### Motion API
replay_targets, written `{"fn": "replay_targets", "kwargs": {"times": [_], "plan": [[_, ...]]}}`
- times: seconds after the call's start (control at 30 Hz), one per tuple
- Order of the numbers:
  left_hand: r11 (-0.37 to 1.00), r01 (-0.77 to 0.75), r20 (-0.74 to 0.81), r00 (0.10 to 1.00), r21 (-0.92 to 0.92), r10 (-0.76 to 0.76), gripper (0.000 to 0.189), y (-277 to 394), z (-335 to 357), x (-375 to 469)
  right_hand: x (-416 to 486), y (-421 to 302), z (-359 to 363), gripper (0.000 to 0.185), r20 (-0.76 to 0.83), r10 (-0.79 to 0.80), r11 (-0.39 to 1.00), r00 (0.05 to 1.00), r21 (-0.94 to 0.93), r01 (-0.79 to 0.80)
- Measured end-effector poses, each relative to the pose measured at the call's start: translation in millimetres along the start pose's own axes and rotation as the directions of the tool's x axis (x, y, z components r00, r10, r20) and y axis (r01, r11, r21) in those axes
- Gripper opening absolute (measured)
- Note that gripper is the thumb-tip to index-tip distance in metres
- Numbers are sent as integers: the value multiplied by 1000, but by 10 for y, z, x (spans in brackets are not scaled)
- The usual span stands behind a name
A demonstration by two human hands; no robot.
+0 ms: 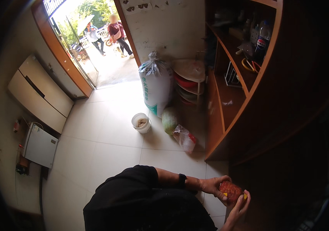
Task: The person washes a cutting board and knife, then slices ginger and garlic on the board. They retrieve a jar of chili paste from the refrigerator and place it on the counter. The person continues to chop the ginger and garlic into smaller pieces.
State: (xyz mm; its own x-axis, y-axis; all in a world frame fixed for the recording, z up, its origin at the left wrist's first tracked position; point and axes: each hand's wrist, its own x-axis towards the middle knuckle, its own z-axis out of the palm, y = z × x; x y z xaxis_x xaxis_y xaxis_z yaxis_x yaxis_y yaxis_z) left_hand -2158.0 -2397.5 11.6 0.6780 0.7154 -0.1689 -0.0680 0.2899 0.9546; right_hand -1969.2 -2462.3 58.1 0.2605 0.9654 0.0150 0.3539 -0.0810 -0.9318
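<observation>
A rounded, mottled red-brown object [230, 191] with small yellow parts at two sides is held between both hands; its exact kind cannot be told. My left hand [216, 187], below a black wristband, grips it from the left, thumb on the near side and fingers over the top. My right hand [241, 203] comes up from the bottom edge and holds its lower right side. Both hands are at the lower right of the view, beside the dark front of my black shirt.
A wooden shelf unit [239, 115] rises beyond the hands. On the tiled floor stand a white bucket [141, 122], a tied sack [155, 86], a large green gourd or melon [169, 121] and a plastic bag [185, 139]. A fridge [41, 92] stands left; two people are outside the open doorway.
</observation>
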Motion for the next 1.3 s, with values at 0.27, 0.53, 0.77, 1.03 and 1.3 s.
{"fn": "replay_targets", "kwargs": {"times": [0.27,0.53,0.77,1.03,1.3], "plan": [[993,102,85,992,-57,-97,85,342,463,1206,831,-14,-883,42,-98,55,998,994,49,-50],[958,254,15,967,-133,-255,105,325,1135,2828,1909,929,-2260,57,61,31,972,998,232,-44],[970,159,119,983,-185,-138,96,745,2186,4184,2883,1391,-3857,62,257,-143,917,956,398,30],[993,-7,-102,995,-114,-4,73,443,2441,5654,3963,1219,-4490,50,343,-107,843,933,529,-98],[942,-331,-208,920,48,334,65,594,2730,6676,4839,1330,-5281,51,262,-125,963,957,263,54]]}}
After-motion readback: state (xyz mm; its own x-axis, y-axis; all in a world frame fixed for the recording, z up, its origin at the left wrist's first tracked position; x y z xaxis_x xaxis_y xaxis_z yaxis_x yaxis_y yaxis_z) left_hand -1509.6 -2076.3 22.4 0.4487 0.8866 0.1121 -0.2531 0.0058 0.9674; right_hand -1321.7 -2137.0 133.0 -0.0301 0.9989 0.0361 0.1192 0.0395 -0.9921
